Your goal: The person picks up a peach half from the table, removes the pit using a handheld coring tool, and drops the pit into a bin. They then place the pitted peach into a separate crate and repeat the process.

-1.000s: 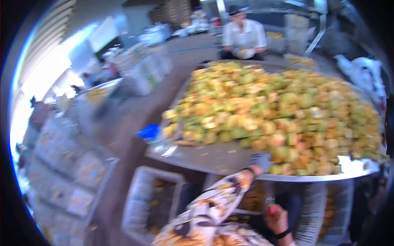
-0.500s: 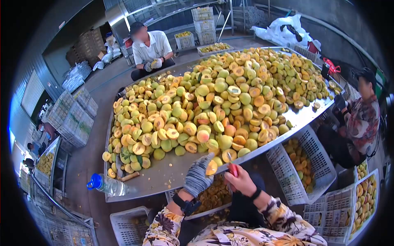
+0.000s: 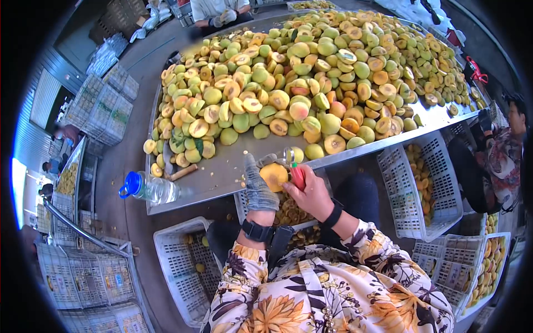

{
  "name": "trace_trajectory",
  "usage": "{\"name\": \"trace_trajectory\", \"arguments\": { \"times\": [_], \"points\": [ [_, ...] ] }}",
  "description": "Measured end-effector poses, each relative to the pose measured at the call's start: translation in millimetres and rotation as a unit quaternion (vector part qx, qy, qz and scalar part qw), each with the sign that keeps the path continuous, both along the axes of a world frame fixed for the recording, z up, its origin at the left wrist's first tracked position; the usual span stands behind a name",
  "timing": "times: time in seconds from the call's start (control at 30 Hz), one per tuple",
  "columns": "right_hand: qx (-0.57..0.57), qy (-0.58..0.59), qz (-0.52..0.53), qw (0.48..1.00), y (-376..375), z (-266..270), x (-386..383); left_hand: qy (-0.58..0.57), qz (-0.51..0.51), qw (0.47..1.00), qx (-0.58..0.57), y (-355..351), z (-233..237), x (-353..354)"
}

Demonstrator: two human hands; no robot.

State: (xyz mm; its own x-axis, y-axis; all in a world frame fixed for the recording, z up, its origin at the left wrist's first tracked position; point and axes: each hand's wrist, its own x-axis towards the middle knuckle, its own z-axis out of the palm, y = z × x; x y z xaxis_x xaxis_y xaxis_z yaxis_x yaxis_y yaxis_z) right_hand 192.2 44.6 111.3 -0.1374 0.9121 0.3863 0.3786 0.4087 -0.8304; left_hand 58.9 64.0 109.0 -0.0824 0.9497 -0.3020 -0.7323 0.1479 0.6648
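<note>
My left hand (image 3: 259, 188), in a grey knitted glove, holds a peach half (image 3: 273, 176), its orange cut face turned up. In my bare right hand (image 3: 312, 195) is a red-handled pitting tool (image 3: 298, 176) with a looped metal end; that end stands just above the fruit's right side, and whether it touches cannot be made out. Both hands are over the near edge of a metal table (image 3: 216, 180). A large heap of peaches (image 3: 266, 91), whole and halved, lies on it beyond my hands.
A blue-capped water bottle (image 3: 150, 187) lies at the table's left corner, near a wooden-handled tool (image 3: 182, 172). White plastic crates (image 3: 186, 277) stand below, one crate (image 3: 413, 202) at right holding peach pieces. Co-workers sit across (image 3: 222, 16) and at right (image 3: 502, 161).
My view has tilted down. Both hands have drawn back from the heap towards me; the peach half now lies with its face up in the left hand, the tool upright beside it.
</note>
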Motion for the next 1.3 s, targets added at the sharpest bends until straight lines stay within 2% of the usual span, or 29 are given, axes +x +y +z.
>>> {"name": "trace_trajectory", "arguments": {
  "times": [0.03,0.07,0.13,0.17,0.43,0.53,0.63,0.7,0.8,0.83,0.87,0.93,0.97,1.03,1.07,1.1,1.13,1.17,1.2,1.23,1.27,1.3],
  "points": [
    [-0.061,0.0,0.014,0.998,-7,14,1,0.008,0.029,0.999,-0.01,1,0,-3],
    [-0.063,0.0,0.018,0.998,-11,17,2,0.008,0.032,0.999,-0.013,0,0,-5],
    [-0.113,-0.066,0.069,0.989,-21,18,5,0.092,0.056,0.993,0.037,-4,0,-7],
    [-0.126,-0.066,0.081,0.987,-23,11,3,0.074,0.046,0.995,0.056,-3,-2,-8],
    [-0.165,-0.093,0.096,0.977,-34,-7,-2,0.202,0.033,0.977,0.052,-19,22,9],
    [-0.16,-0.117,0.118,0.973,-36,-10,0,0.187,-0.015,0.982,0.02,-15,17,-1],
    [-0.149,-0.159,0.169,0.961,-29,-10,7,0.12,-0.113,0.986,-0.002,-8,8,-12],
    [-0.166,-0.196,0.216,0.942,-23,-7,11,0.139,-0.141,0.98,-0.005,-7,1,-17],
    [-0.203,-0.158,0.264,0.93,-15,-5,12,0.152,-0.176,0.973,-0.008,-6,-2,-22],
    [-0.41,-0.101,0.275,0.864,-13,26,9,0.132,-0.153,0.979,0.001,-8,-1,-21],
    [-0.41,-0.101,0.276,0.864,-13,25,8,0.112,-0.131,0.985,0.01,-9,-1,-20],
    [-0.551,0.073,0.336,0.76,-15,18,7,0.086,-0.135,0.987,0.014,-9,-7,-20],
    [-0.553,0.074,0.337,0.759,-15,15,7,0.059,-0.139,0.988,0.021,-9,-9,-20],
    [-0.67,0.304,0.4,0.547,-14,9,11,0.021,-0.14,0.99,0.003,-9,-8,-17],
    [-0.67,0.304,0.401,0.546,-16,5,11,-0.018,-0.141,0.99,-0.012,-9,-6,-15],
    [-0.662,0.357,0.398,0.525,-19,-1,10,0.063,-0.107,0.992,-0.008,-6,-3,-13],
    [-0.651,0.409,0.393,0.504,-22,-7,11,0.065,-0.107,0.992,-0.008,-7,-7,-16],
    [-0.618,0.382,0.419,0.545,-23,-10,15,0.135,-0.027,0.99,-0.007,-8,-13,-21],
    [-0.616,0.384,0.42,0.545,-23,-12,17,0.204,0.053,0.978,-0.006,-11,-19,-27],
    [-0.564,0.2,0.397,0.696,-23,-13,18,0.254,0.097,0.962,-0.012,-17,-22,-39],
    [-0.478,0.004,0.348,0.806,-23,-14,20,0.294,0.108,0.95,-0.006,-32,-7,-51],
    [-0.241,-0.296,0.336,0.861,-21,-39,29,0.362,0.041,0.93,0.052,-41,-64,-105]
  ]
}}
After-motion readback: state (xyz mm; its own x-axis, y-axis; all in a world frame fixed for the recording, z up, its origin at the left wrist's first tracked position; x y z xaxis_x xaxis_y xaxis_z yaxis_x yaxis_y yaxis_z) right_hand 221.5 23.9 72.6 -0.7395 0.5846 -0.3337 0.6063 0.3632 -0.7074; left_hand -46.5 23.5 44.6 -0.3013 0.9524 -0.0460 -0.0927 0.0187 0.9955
